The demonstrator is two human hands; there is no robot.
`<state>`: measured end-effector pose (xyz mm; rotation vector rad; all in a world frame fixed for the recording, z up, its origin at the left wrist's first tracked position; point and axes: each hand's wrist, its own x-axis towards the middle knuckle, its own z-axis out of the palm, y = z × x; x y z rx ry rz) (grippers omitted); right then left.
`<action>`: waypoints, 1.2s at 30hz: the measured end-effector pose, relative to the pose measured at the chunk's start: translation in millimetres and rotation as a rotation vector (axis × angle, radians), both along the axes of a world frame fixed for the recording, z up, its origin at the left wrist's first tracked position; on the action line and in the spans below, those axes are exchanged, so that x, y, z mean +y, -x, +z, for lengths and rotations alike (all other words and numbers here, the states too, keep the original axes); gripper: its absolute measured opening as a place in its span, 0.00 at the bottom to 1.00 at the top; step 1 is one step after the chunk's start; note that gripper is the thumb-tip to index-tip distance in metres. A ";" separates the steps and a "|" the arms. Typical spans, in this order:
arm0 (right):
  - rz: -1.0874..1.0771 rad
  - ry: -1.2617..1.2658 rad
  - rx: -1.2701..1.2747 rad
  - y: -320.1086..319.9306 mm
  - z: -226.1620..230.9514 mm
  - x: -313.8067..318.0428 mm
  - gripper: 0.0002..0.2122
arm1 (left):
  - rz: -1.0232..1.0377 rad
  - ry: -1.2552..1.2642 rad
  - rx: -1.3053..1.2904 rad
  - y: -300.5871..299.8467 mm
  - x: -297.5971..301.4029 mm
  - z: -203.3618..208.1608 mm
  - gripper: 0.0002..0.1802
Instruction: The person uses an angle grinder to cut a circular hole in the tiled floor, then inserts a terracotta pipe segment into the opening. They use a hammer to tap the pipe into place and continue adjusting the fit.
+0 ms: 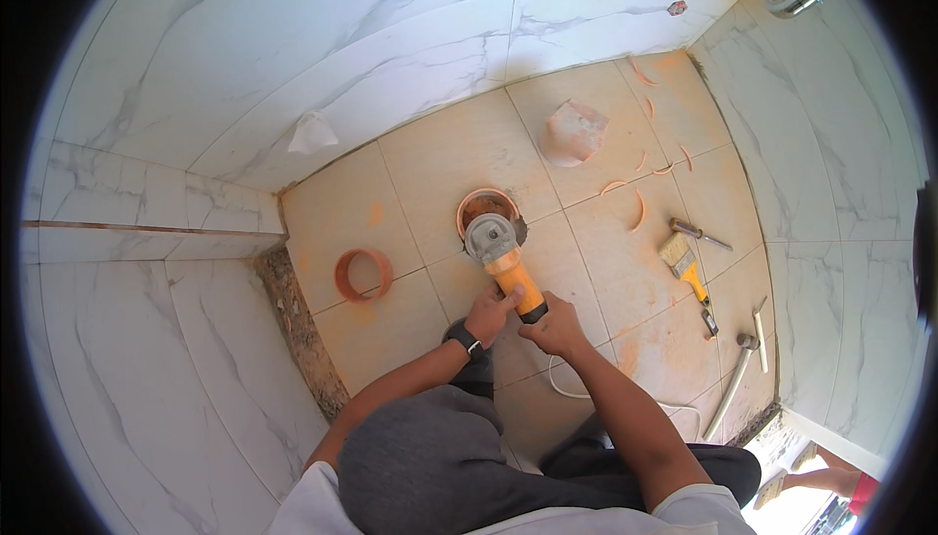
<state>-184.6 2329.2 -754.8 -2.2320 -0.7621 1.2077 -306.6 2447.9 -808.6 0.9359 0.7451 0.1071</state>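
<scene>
Pipe mouth (pixel 487 194), brown matter (pixel 485 208) inside, under grinder (pixel 506 263)

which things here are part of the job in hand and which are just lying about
Likely part of the job:
grinder, held in use position at the pipe
orange pipe, set in the floor
white cord, probably the grinder's

Seemingly just lying about:
loose orange ring
curved orange sliver, one of several
screwdriver
paintbrush
hammer
</scene>
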 end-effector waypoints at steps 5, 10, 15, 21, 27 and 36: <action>-0.015 -0.010 -0.126 7.2 13.8 -13.4 0.30 | -0.050 0.074 -0.111 0.0 -3.2 8.6 0.32; -0.099 -0.073 -0.241 -6.0 35.1 -11.7 0.27 | -0.097 -0.024 -0.254 -24.2 1.6 28.9 0.31; -0.143 -0.266 -0.454 -16.0 45.5 5.6 0.26 | 0.005 -0.105 -0.207 -65.9 10.2 64.5 0.24; 0.007 -0.167 -0.307 -27.5 59.1 19.1 0.27 | 0.167 0.125 -0.247 -71.5 22.1 71.1 0.19; -0.033 -0.153 0.464 -58.1 60.5 13.7 0.22 | -0.171 -0.014 -0.330 -53.7 28.8 42.3 0.23; 0.004 -0.045 0.034 -85.7 52.1 -59.3 0.24 | -0.052 -1.152 0.636 -16.0 122.2 10.5 0.26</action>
